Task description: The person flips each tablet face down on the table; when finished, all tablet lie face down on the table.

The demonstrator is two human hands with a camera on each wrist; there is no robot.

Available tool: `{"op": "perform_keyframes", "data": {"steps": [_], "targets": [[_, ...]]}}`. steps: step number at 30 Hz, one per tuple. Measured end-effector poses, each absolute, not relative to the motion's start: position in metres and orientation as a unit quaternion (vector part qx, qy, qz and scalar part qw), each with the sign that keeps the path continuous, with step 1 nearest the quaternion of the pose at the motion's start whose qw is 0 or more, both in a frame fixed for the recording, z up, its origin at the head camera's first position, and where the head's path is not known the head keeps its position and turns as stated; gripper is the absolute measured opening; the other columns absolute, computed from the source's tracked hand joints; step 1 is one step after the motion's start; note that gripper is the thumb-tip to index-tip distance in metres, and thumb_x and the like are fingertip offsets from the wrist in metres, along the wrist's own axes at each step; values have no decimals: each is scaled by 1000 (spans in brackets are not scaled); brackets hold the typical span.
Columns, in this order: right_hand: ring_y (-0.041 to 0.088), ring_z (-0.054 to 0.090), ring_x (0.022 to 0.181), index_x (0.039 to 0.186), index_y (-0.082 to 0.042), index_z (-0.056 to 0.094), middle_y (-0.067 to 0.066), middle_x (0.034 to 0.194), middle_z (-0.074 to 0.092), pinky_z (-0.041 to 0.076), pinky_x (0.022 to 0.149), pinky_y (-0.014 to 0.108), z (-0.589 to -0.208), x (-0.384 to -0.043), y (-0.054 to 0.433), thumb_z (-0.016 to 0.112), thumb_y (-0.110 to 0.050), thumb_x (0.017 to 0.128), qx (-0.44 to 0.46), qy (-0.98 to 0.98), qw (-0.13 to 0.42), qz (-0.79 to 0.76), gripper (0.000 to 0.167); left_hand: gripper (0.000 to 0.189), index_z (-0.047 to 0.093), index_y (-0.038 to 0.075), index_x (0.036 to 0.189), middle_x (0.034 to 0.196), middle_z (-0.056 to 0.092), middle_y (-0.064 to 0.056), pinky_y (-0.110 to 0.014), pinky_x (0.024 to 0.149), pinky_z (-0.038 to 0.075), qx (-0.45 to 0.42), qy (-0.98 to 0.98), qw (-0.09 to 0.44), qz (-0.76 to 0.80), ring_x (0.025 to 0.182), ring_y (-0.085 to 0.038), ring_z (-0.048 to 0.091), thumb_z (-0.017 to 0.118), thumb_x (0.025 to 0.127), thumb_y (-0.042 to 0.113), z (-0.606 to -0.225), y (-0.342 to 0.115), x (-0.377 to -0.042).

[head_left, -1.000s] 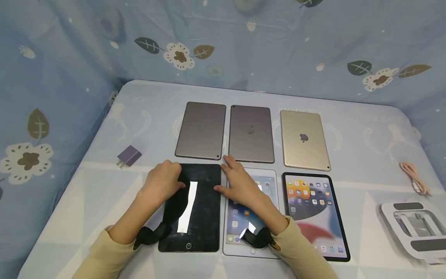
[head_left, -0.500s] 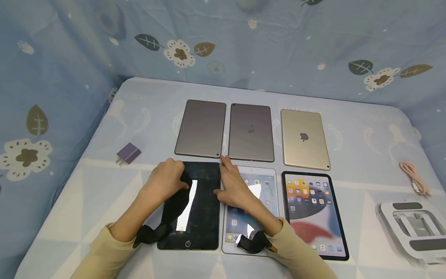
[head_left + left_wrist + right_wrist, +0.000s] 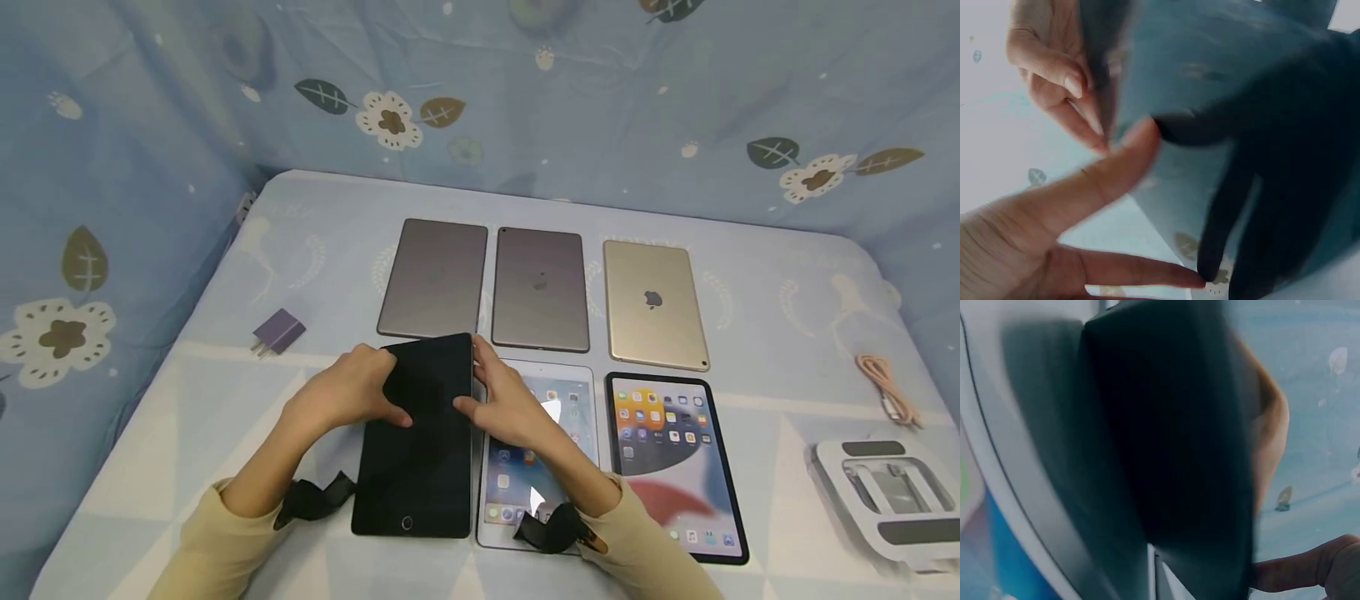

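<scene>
In the head view a black tablet (image 3: 420, 467) with a round home button faces up, its far end lifted and tilted. My left hand (image 3: 345, 390) holds its left edge, thumb over the dark screen. On the opposite edge my right hand (image 3: 513, 402) grips with the thumb on the front and fingers at the far corner. The left wrist view shows the left thumb (image 3: 1129, 150) mirrored in the glossy screen (image 3: 1210, 56). Blurred and dark, the tablet (image 3: 1166, 425) fills the middle of the right wrist view. A white tablet (image 3: 576, 412) lies partly under the right forearm.
Two grey tablets (image 3: 435, 275) and a gold tablet (image 3: 654, 275) lie face down in the back row. A lit black-edged tablet (image 3: 667, 492) is at right. A purple charger plug (image 3: 280, 331) sits left; a coiled cable (image 3: 887, 387) and white stand (image 3: 900, 531) sit far right.
The black tablet lay flat earlier; now its far end is raised, and the bright reflection has gone from its screen. The left thumb has slid slightly further over the screen.
</scene>
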State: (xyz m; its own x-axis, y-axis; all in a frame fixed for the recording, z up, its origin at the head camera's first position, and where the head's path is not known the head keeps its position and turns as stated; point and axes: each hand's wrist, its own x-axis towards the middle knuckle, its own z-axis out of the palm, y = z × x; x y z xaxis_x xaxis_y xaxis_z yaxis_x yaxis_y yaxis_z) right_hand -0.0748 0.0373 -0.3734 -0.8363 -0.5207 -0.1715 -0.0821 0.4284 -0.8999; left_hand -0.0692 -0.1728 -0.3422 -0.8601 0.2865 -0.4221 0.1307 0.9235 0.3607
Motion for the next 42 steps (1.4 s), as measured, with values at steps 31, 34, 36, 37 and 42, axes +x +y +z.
{"op": "perform_keyframes", "data": {"steps": [31, 34, 36, 37, 42], "targets": [[27, 35, 140, 153, -2, 12, 16, 154, 32, 31, 112, 46, -330, -73, 66, 63, -13, 92, -228, 799, 196, -521, 81, 98, 39, -7, 141, 143, 47, -19, -42, 99, 47, 184, 884, 245, 352, 129, -30, 50, 85, 69, 41, -362, -156, -78], [27, 36, 140, 153, -3, 12, 16, 153, 33, 32, 112, 45, -327, -72, 67, 64, -15, 92, -230, 805, 191, -513, 81, 97, 40, -7, 141, 143, 47, -19, -44, 103, 44, 196, 881, 241, 358, 131, -30, 48, 85, 69, 41, -365, -155, -79], [28, 36, 140, 153, -3, 12, 16, 153, 34, 32, 112, 46, -327, -72, 68, 64, -16, 92, -233, 808, 188, -508, 81, 96, 40, -7, 140, 142, 47, -19, -44, 104, 43, 204, 879, 236, 360, 131, -30, 48, 84, 70, 41, -366, -155, -79], [29, 35, 140, 153, -3, 12, 16, 152, 35, 31, 112, 46, -327, -72, 69, 64, -17, 92, -235, 809, 186, -506, 81, 95, 41, -7, 140, 142, 46, -20, -44, 104, 43, 207, 879, 234, 361, 132, -30, 47, 84, 70, 40, -367, -155, -79], [32, 35, 140, 153, -2, 13, 16, 153, 35, 30, 112, 50, -326, -69, 71, 63, -22, 94, -245, 817, 172, -493, 80, 91, 40, -7, 140, 143, 45, -21, -44, 106, 41, 227, 869, 229, 376, 134, -30, 44, 83, 73, 35, -369, -153, -79]]}}
